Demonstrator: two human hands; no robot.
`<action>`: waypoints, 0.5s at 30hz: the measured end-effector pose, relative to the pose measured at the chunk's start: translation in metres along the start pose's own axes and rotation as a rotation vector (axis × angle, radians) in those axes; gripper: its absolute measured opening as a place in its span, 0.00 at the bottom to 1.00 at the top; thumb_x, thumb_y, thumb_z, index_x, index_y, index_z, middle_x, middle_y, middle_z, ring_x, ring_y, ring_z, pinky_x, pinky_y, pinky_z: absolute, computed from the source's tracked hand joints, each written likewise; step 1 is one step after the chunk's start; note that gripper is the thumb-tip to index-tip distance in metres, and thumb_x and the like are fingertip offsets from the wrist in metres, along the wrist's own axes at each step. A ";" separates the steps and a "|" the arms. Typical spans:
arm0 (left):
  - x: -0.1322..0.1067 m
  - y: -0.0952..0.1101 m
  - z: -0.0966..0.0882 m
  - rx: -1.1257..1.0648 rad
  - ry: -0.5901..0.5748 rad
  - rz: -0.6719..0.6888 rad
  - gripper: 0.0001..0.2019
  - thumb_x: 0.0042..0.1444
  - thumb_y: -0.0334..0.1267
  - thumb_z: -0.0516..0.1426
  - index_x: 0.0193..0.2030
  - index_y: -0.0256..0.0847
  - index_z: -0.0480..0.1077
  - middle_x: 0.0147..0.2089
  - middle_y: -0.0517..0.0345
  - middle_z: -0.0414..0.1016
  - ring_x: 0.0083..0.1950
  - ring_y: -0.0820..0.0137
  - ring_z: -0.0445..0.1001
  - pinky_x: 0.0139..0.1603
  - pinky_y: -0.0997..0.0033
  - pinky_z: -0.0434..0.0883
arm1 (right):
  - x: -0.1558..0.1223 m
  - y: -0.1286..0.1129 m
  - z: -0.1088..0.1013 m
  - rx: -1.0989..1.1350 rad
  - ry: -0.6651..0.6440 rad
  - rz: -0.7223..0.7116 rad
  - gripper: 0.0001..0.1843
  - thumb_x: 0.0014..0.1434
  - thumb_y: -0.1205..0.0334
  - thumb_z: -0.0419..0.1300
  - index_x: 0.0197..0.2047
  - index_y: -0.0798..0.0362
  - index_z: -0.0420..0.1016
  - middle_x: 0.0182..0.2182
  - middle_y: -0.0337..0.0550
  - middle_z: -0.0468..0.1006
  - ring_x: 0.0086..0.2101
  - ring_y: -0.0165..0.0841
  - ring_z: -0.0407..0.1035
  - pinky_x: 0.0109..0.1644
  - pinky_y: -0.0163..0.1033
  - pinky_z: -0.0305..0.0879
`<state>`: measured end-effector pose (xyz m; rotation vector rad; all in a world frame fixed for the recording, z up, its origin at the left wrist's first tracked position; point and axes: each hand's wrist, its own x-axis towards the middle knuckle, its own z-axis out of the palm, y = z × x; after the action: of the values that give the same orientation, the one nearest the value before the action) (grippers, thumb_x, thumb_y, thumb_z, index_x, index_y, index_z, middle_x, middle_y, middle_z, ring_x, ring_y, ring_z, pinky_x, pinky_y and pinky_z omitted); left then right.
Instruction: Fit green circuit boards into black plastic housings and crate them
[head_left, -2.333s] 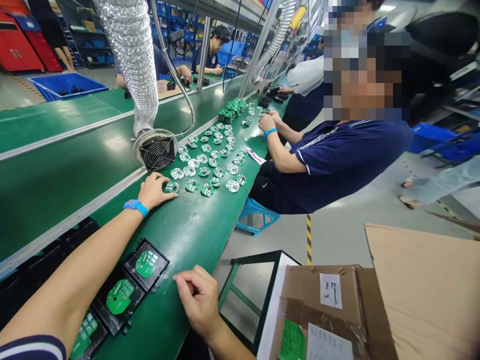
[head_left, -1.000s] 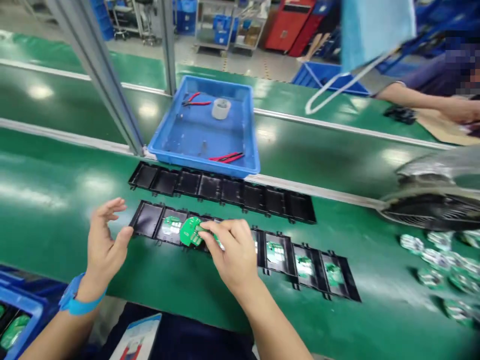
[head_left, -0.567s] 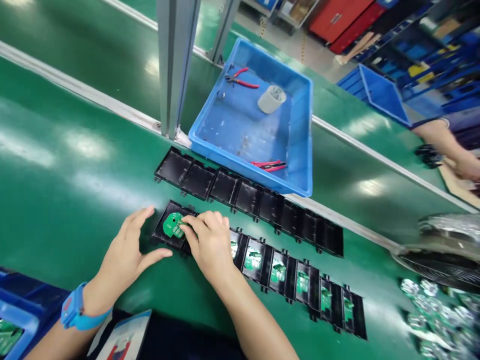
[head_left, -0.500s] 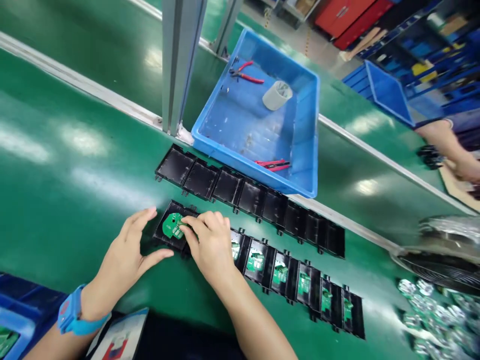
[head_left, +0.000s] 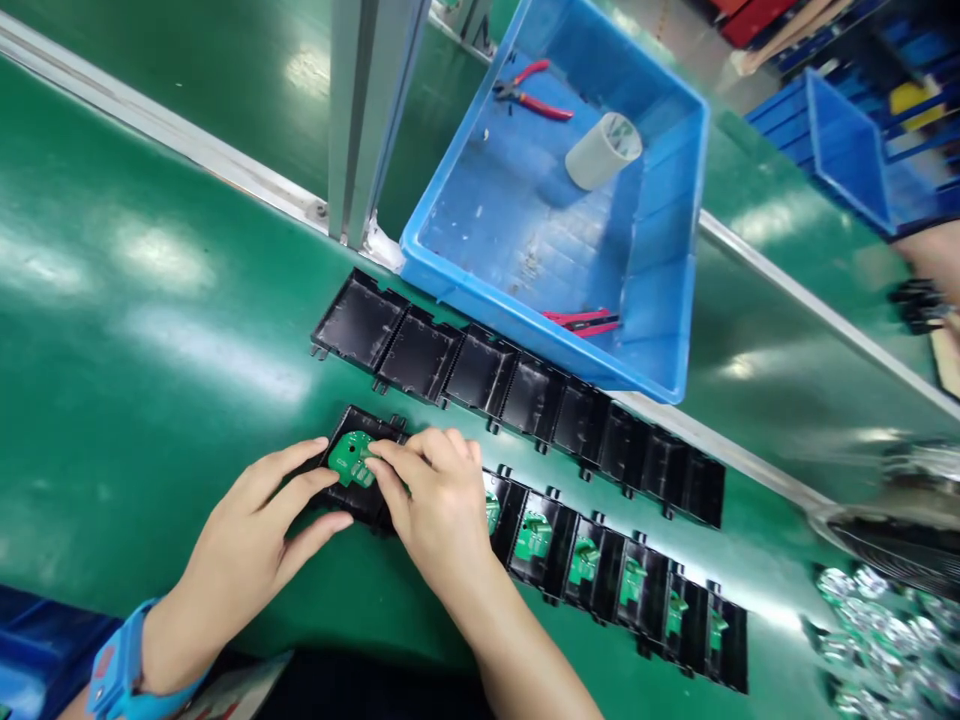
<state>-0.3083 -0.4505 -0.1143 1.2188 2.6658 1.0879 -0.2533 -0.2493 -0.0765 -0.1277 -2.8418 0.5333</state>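
Observation:
A green circuit board (head_left: 348, 458) lies in the leftmost black plastic case (head_left: 361, 420) of the near row. Thumb and fingers of my right hand (head_left: 442, 515) pinch the board's right side, by a small part there that is mostly covered. My left hand (head_left: 240, 540), a blue band (head_left: 124, 665) on its wrist, has its fingers apart. One fingertip touches the board's left edge, and the thumb is by the case's near side. To the right, several black cases hold boards like this circuit board (head_left: 534, 537). Behind runs a row of bare black cases (head_left: 416, 355).
A blue bin (head_left: 555, 365) behind the rows holds red-handled cutters (head_left: 536, 95), another red-handled tool (head_left: 585, 322) and a white roll (head_left: 602, 152). A metal post (head_left: 367, 120) stands left of it. Shiny round parts (head_left: 877, 625) are heaped at right, below a dark fan-like object (head_left: 892, 530).
My left hand has moved in to the case, and its fingertip now touches the board. The right hand keeps its pinch. The whole view has shifted slightly.

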 end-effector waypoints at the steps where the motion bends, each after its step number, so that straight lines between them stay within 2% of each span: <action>1: 0.001 0.000 0.000 0.003 0.001 0.003 0.15 0.65 0.46 0.60 0.54 0.43 0.70 0.61 0.48 0.72 0.57 0.60 0.76 0.58 0.60 0.76 | 0.000 0.000 0.000 0.005 0.001 0.003 0.05 0.67 0.63 0.64 0.44 0.50 0.82 0.30 0.40 0.72 0.33 0.33 0.62 0.37 0.42 0.53; 15: 0.003 0.002 -0.002 0.005 -0.022 0.010 0.15 0.65 0.47 0.59 0.53 0.42 0.69 0.60 0.48 0.72 0.56 0.62 0.75 0.58 0.61 0.74 | 0.001 -0.001 0.000 0.008 -0.015 0.035 0.04 0.65 0.63 0.65 0.43 0.49 0.83 0.30 0.40 0.70 0.33 0.34 0.60 0.37 0.43 0.51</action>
<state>-0.3096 -0.4489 -0.1109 1.2389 2.6511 1.0632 -0.2541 -0.2503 -0.0761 -0.1725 -2.8567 0.5556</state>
